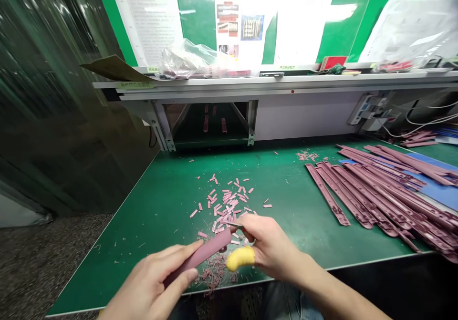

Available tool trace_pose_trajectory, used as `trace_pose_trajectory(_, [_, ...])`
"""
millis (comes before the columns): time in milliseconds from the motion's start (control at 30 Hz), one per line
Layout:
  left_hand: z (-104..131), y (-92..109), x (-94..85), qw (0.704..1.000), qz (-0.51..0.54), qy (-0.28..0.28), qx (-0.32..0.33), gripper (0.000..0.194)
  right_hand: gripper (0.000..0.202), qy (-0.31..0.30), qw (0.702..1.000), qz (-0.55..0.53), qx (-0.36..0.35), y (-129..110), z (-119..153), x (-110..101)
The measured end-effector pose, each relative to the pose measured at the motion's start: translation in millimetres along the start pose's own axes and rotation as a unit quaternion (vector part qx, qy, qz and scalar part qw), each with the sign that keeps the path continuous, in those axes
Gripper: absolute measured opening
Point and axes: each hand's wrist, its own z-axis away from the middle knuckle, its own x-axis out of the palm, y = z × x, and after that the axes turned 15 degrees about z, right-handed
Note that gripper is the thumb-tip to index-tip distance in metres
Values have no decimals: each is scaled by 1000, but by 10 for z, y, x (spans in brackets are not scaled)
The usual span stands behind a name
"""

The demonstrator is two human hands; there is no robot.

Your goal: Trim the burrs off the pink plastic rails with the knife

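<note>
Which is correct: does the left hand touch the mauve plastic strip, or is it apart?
Touching. The head view shows the left hand gripping the mauve plastic strip, fingers along its far side, thumb against its near side.

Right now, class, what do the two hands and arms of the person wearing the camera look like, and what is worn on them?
The left hand has no glove. The right hand has a smooth, rounded yellow cover on its thumb. The right forearm shows no sleeve, watch or cable.
</note>
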Motion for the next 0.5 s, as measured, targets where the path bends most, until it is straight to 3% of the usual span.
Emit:
trace_pose_trajectory(67, [-45,-25,-168,988,-132,-33,67,45,66,14,990,128,-62,-12,-74,1])
trace_pose_trajectory(167, [-109,-13,-394,938,-294,-66,170,56,67,7,965,238,-113,-6,-145,2])
trace_pose_trajectory(267, [-159,78,-562,876,-389,-97,266,69,55,-1,942,294,-159,-30,-171,-34])
trace_pose_trajectory(333, [-168,154,-622,854,-409,-109,303,72,42,-1,932,309,-188,-56,-172,-73])
trace_pose_trajectory(433, [-113,218,-615,875,-374,-97,291,73,38,28,930,297,-213,-92,-150,-124])
trace_pose_trajectory(500, [-33,211,-541,920,-295,-66,249,72,41,54,934,280,-213,-112,-124,-136])
